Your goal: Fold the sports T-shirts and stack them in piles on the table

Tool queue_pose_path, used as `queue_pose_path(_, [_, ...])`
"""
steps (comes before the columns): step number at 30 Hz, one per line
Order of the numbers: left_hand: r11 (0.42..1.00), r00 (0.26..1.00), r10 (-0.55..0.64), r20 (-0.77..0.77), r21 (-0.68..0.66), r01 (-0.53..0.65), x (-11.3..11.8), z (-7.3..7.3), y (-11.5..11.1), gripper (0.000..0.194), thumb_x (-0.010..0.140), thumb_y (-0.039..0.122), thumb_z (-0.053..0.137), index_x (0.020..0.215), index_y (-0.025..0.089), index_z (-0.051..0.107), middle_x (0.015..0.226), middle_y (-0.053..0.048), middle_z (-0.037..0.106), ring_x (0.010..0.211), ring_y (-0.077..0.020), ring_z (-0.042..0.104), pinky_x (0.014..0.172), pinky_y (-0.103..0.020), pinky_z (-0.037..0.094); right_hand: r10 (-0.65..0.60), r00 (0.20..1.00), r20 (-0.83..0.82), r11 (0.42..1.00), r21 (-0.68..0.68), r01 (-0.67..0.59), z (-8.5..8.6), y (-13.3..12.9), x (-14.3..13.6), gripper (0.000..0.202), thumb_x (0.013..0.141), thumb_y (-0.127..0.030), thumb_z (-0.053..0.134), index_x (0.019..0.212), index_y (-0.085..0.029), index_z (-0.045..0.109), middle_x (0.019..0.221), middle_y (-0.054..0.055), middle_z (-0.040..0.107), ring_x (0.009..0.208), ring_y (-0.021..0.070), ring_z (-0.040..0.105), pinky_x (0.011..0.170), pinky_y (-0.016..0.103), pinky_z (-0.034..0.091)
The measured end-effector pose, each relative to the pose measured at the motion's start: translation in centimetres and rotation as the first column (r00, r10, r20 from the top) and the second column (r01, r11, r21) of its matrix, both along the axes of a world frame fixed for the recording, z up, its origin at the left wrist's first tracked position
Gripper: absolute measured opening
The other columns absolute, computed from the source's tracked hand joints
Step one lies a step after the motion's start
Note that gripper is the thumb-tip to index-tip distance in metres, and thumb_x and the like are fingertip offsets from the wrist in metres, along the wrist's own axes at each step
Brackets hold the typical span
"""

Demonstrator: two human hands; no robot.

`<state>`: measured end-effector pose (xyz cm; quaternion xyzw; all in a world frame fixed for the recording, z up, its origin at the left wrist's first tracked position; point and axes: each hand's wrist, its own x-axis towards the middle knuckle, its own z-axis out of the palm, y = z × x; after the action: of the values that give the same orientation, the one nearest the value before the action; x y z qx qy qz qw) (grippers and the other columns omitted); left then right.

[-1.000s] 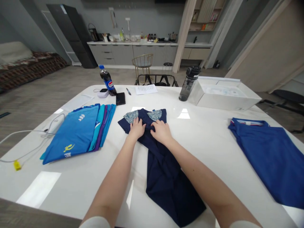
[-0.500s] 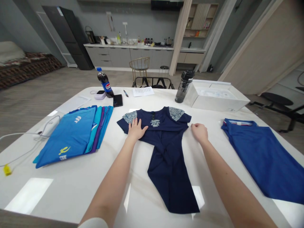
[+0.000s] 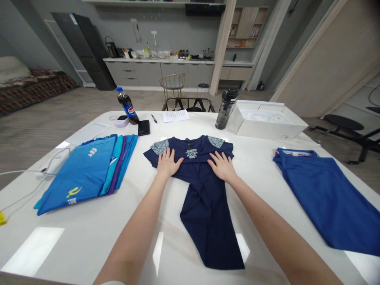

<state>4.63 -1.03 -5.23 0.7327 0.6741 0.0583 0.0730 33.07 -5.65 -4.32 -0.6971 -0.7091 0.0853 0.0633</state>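
A dark navy short-sleeved top (image 3: pixel 204 190) with pale patterned shoulders lies on the white table (image 3: pixel 124 229). Its upper part is spread out toward the far side, while a narrower section trails toward me, partly folded over itself. My left hand (image 3: pixel 167 163) rests with spread fingers on the left side of the top, just below the sleeve. On the right side, my right hand (image 3: pixel 222 166) lies flat on the fabric with its fingers apart. Neither hand grips anything.
At the left lies a stack of folded blue and purple shirts (image 3: pixel 80 174); at the right, a folded blue garment (image 3: pixel 323 194). Along the far side stand a cola bottle (image 3: pixel 128 107), a phone (image 3: pixel 144 127), a dark water bottle (image 3: pixel 226 110) and a white box (image 3: pixel 264 126).
My right hand has moved left from beside the right sleeve onto the top, and its closed fingers have opened out flat. My left hand stays on the fabric. The view has shifted slightly.
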Motion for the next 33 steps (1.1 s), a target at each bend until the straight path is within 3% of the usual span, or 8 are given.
queue_pose_path(4, [0.999, 0.998, -0.045, 0.039, 0.009, 0.045, 1.3, 0.1, 3.0, 0.09, 0.096, 0.076, 0.023, 0.162, 0.016, 0.03, 0.171, -0.012, 0.019, 0.159, -0.0288, 0.013, 0.128, -0.049, 0.012, -0.075, 0.997, -0.02, 0.996, -0.052, 0.074, -0.2, 2.7, 1.1, 0.075, 0.1, -0.072, 0.019, 0.162, -0.032, 0.035, 0.17, 0.003, 0.025, 0.156, 0.0391, 0.017, 0.123, 0.065, 0.014])
queue_pose_path(10, [0.992, 0.991, -0.122, 0.056, 0.037, 0.12, 2.6, 0.0, 8.5, 0.084, 0.098, 0.071, 0.024, 0.162, 0.017, 0.032, 0.17, -0.011, 0.022, 0.159, -0.0268, 0.015, 0.129, -0.047, 0.011, -0.101, 0.994, 0.03, 0.994, 0.053, 0.1, -0.9, 4.7, 1.1, 0.08, 0.098, -0.075, 0.025, 0.163, -0.029, 0.031, 0.17, 0.006, 0.024, 0.156, 0.0396, 0.014, 0.122, 0.065, 0.008])
queue_pose_path(14, [0.981, 0.985, -0.168, 0.045, 0.108, 0.163, 2.8, 0.7, 9.6, 0.07, 0.104, 0.056, 0.027, 0.158, 0.013, 0.04, 0.167, -0.013, 0.03, 0.157, -0.0271, 0.023, 0.128, -0.048, 0.014, -0.082, 0.996, 0.032, 0.994, 0.077, 0.079, -1.1, 5.8, 1.3, 0.08, 0.098, -0.075, 0.023, 0.163, -0.028, 0.032, 0.17, 0.007, 0.025, 0.156, 0.0374, 0.015, 0.123, 0.063, 0.008])
queue_pose_path(18, [0.881, 0.899, -0.434, 0.059, 0.236, 0.41, 4.4, 2.4, 6.3, 0.053, 0.106, 0.036, 0.029, 0.147, 0.012, 0.055, 0.154, -0.014, 0.052, 0.146, -0.0225, 0.043, 0.129, -0.042, 0.015, -0.072, 0.997, 0.025, 0.993, 0.099, 0.069, -1.3, 6.5, 1.4, 0.081, 0.098, -0.075, 0.024, 0.162, -0.027, 0.033, 0.17, 0.007, 0.026, 0.155, 0.037, 0.016, 0.123, 0.062, 0.007])
queue_pose_path(21, [0.761, 0.748, -0.646, 0.156, 0.213, 0.613, 6.4, 3.8, 1.5, 0.049, 0.105, 0.045, 0.038, 0.136, 0.018, 0.065, 0.14, -0.009, 0.065, 0.134, -0.0212, 0.056, 0.126, -0.041, 0.024, -0.074, 0.997, 0.001, 0.993, 0.097, 0.074, -1.1, 6.5, 1.3, 0.079, 0.099, -0.074, 0.028, 0.161, -0.026, 0.036, 0.169, 0.008, 0.028, 0.155, 0.0364, 0.017, 0.123, 0.062, 0.007])
queue_pose_path(25, [0.685, 0.652, -0.727, 0.216, 0.153, 0.712, 8.4, 4.7, -4.1, 0.056, 0.093, 0.056, 0.061, 0.131, 0.016, 0.068, 0.124, -0.013, 0.073, 0.123, -0.0281, 0.064, 0.124, -0.049, 0.027, -0.101, 0.991, -0.093, 0.962, 0.246, 0.121, 0.1, 5.4, 1.0, 0.064, 0.104, -0.058, 0.033, 0.152, -0.018, 0.048, 0.162, 0.014, 0.041, 0.15, 0.0328, 0.029, 0.121, 0.059, 0.014])
queue_pose_path(29, [0.824, 0.74, -0.541, 0.4, 0.077, 0.561, 9.1, 5.0, -6.9, 0.056, 0.087, 0.032, 0.069, 0.139, 0.014, 0.061, 0.123, -0.015, 0.073, 0.115, -0.0283, 0.068, 0.105, -0.041, 0.05, -0.062, 0.975, -0.212, 0.908, 0.393, 0.143, 1.6, 1.1, 0.7, 0.04, 0.103, -0.038, 0.04, 0.124, -0.016, 0.066, 0.13, 0.015, 0.065, 0.124, 0.0298, 0.054, 0.108, 0.047, 0.037])
queue_pose_path(33, [0.958, 0.741, -0.281, 0.61, 0.127, 0.258, 7.7, 6.6, -9.6, 0.048, 0.088, 0.023, 0.061, 0.135, 0.02, 0.062, 0.107, -0.006, 0.076, 0.09, -0.0212, 0.071, 0.086, -0.033, 0.056, 0.145, 0.953, -0.266, 0.942, 0.332, -0.051, 2.4, -6.8, 0.2, 0.028, 0.102, -0.032, 0.046, 0.106, -0.02, 0.071, 0.105, 0.009, 0.069, 0.101, 0.0237, 0.063, 0.093, 0.037, 0.046])
